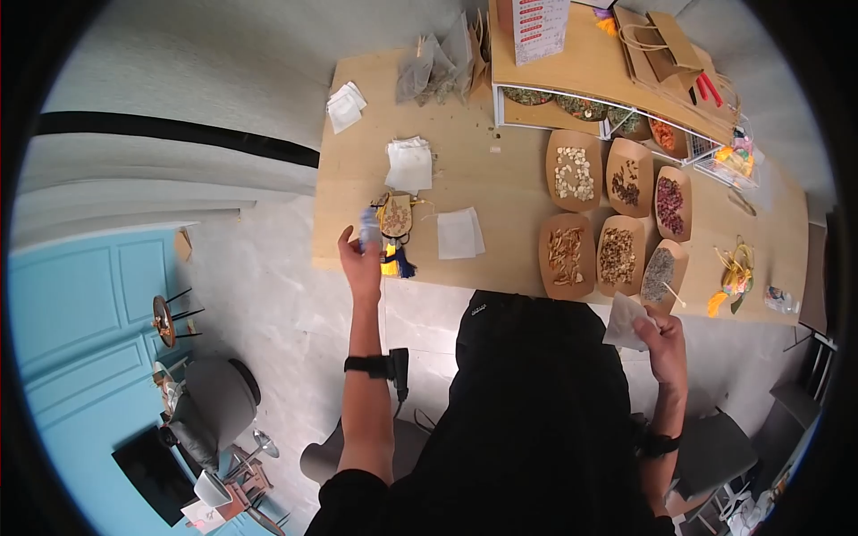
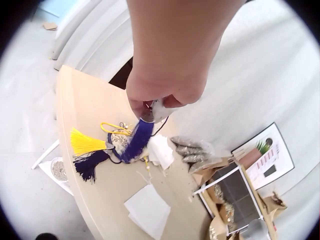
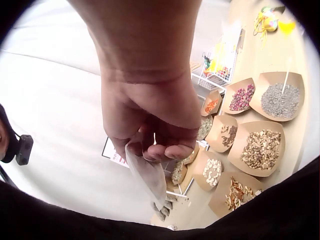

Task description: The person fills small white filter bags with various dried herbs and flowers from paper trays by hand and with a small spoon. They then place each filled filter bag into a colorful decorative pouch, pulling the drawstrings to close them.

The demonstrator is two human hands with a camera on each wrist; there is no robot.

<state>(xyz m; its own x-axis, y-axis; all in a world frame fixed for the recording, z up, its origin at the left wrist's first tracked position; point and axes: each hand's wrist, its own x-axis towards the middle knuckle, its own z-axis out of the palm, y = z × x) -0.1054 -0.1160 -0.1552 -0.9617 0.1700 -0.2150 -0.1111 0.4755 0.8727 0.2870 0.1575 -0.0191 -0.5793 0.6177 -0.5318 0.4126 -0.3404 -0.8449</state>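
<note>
In the head view my left hand [image 1: 362,266] is raised over the table's left front edge, fingers curled round a small clear, shiny thing [image 1: 367,223], blurred there. I cannot tell its kind. A dark blue strip [image 2: 138,142] shows below it in the left wrist view. Close beside that hand lies an embroidered sachet [image 1: 394,217] with yellow and navy tassels [image 1: 407,265]. My right hand [image 1: 667,348] pinches a thin white pouch [image 1: 625,322] at the table's front edge, below the tray of grey-purple buds [image 1: 659,273]. The pouch hangs limp from the fingers in the right wrist view [image 3: 149,175].
Flat white pouches [image 1: 458,234] and a stack of them [image 1: 409,166] lie on the table. Brown paper trays [image 1: 567,255] hold dried herbs and petals. Behind stands a wooden shelf [image 1: 590,54] with more trays under it. A yellow sachet [image 1: 736,272] and a clear bottle [image 1: 782,299] are at right.
</note>
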